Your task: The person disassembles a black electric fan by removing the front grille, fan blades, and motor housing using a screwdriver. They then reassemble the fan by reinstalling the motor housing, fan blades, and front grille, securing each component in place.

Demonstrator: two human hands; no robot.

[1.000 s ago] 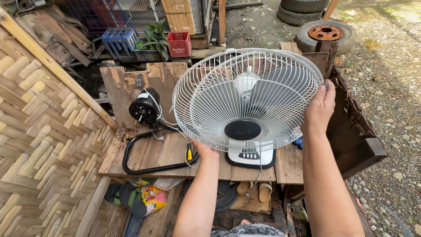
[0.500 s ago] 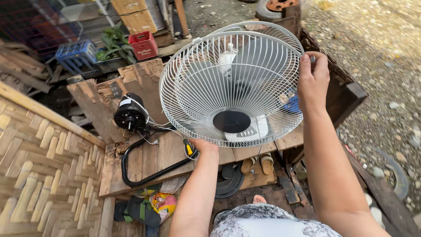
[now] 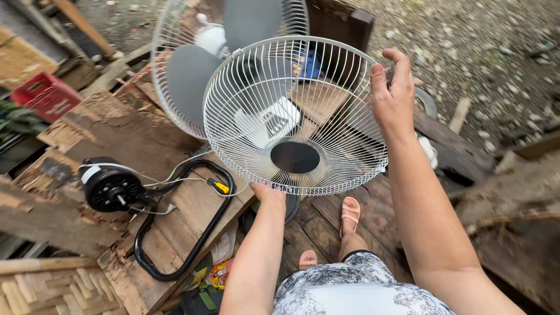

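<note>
A red plastic crate (image 3: 44, 96) is seen far to the left of the wooden workbench (image 3: 146, 140), beyond its edge. On the bench itself, toward its left part, a black fan motor (image 3: 111, 188) is laid with thin white wires trailing from it. Just right of the motor, still on the bench, a bent black tube frame (image 3: 186, 233) is laid flat, and a small yellow-handled tool (image 3: 220, 187) is seen inside the loop of that frame. At the far side of the bench, a fan body with grey blades (image 3: 192, 81) and its rear guard is stood upright. In front of it, off the bench's right edge, a white front fan guard (image 3: 294, 114) with a black centre disc is held in the air, tilted toward the camera and apart from the fan body. The guard's lower rim is gripped by the left hand (image 3: 268, 192), fingers closed under the wire ring. The guard's right rim is pinched by the right hand (image 3: 394, 96), with the thumb on the near side and the fingers curled behind the wires. Below the guard, to the right of the bench, two feet in pink sandals (image 3: 350, 213) are seen on dark wooden planks (image 3: 326, 227).
</note>
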